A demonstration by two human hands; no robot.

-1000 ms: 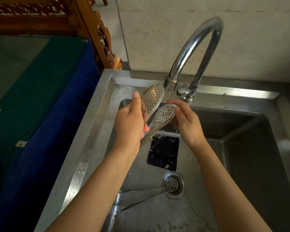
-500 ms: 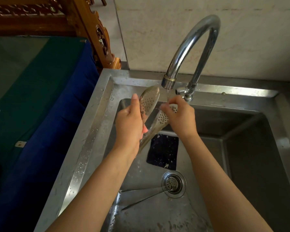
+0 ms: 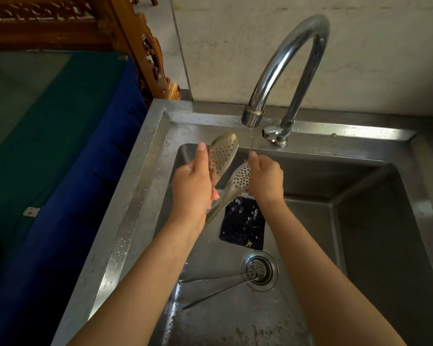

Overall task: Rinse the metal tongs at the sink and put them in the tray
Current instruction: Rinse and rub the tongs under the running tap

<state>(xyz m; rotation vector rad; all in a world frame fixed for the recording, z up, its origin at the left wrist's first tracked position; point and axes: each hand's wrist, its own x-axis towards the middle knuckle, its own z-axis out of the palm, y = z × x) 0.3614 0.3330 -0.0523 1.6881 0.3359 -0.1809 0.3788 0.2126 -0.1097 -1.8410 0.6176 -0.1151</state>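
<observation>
Mid-rinse here: the left hand (image 3: 191, 186) gripped the metal tongs (image 3: 224, 176) around the arms, fingers wrapped shut on them, thumb laid up along the back of the left perforated head. The right hand (image 3: 266, 181) cupped the other perforated head, fingers closed around its edge, one fingertip poking up into the thin water stream (image 3: 251, 141) falling from the faucet (image 3: 285, 66). The tongs were held above the far left part of the sink (image 3: 145, 171) basin, heads up and spread apart in a V, hinge end hidden below the left hand. Water hit the right hand's finger and the right head only; the left head sat just beside the stream, apparently not under it.

To do this step well, probably: swing the left head under the stream too, turn both heads so water runs through the holes, rub both faces with the right fingers. Wet steel is likely slippery, so keep the left grip firm. A dark sponge-like pad (image 3: 243, 223) lay on the basin floor below the hands, near the drain (image 3: 259, 270), with thin metal rods (image 3: 215, 287) lying beside the drain. No tray was in view, so placement looked not yet begun.
</observation>
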